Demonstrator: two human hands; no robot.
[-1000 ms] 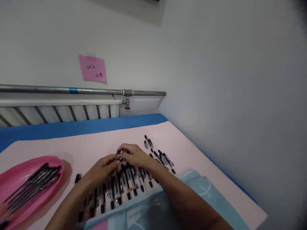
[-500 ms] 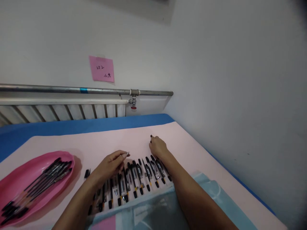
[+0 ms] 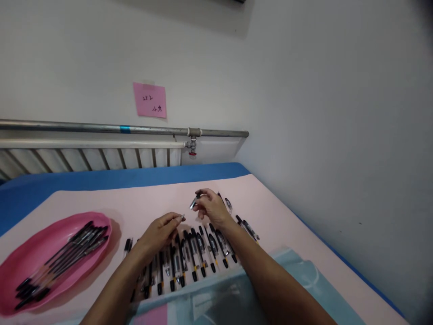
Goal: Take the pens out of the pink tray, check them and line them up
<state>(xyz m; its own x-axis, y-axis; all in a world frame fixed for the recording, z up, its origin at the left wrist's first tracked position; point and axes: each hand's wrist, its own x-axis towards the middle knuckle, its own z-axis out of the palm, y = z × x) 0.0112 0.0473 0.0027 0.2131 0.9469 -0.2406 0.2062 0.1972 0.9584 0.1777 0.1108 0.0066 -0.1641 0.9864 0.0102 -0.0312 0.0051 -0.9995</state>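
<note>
My left hand is closed in a pinch on a small silvery cone-shaped pen tip, pointing right. Beside it, a little higher, my right hand grips a short clear-and-black pen part between thumb and fingers; it may be a cap. The two pieces are apart. Below both hands lies a row of black pens with clear parts and small silvery tips among them. My left hand and forearm hide part of this row. Past my right wrist lie a clear-and-black piece and more pen parts.
A pink oval dish at the left holds several black pens. A light-blue clear-windowed pouch lies along the near edge of the pink sheet. Pipes with a valve run behind the table; a wall stands right.
My right hand has moved left, towards my left hand, and the clear-and-black part now shows in its fingers. Pieces right of it are uncovered. My left hand keeps its pinch; the view has shifted slightly.
</note>
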